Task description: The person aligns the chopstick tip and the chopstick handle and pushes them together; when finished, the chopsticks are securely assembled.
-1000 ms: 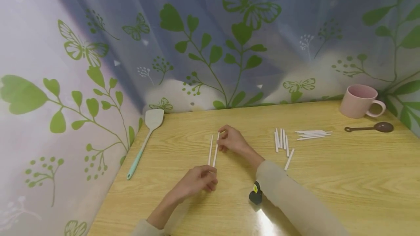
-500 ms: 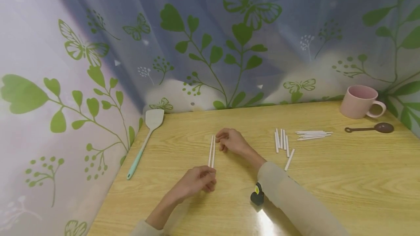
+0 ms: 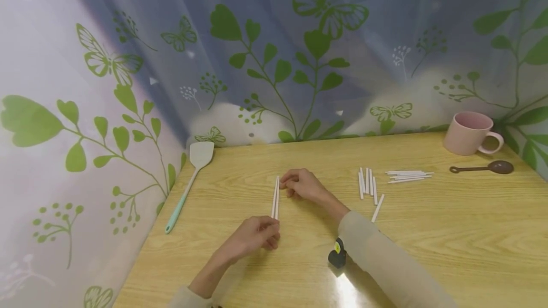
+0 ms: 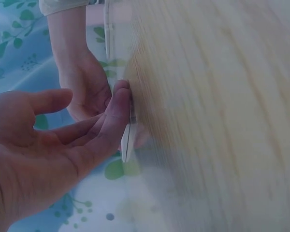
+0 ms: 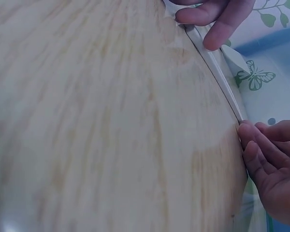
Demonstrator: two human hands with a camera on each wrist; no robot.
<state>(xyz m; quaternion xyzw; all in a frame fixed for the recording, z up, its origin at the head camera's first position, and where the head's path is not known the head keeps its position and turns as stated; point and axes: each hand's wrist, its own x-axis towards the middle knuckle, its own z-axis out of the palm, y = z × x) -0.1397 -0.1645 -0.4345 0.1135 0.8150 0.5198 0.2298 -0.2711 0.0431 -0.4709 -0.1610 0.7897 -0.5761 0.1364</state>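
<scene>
Bracing two white sticks (image 3: 277, 198) from both ends.
They lie on the bench (image 3: 239, 175), drawing together at the far end and slightly apart nearer, the left hand (image 3: 256, 236) at the near ends, the right hand (image 3: 301, 185) at the far ones. Both hands look unclenched, loose fingertips touching rather than gripping, presumably because light pressure at each end controls the angle between the sticks. Shorter sticks (image 3: 366, 180) lie rightward, seemingly placed aside for working room; the spatula (image 3: 199, 161) lies to the left, well apart.
</scene>
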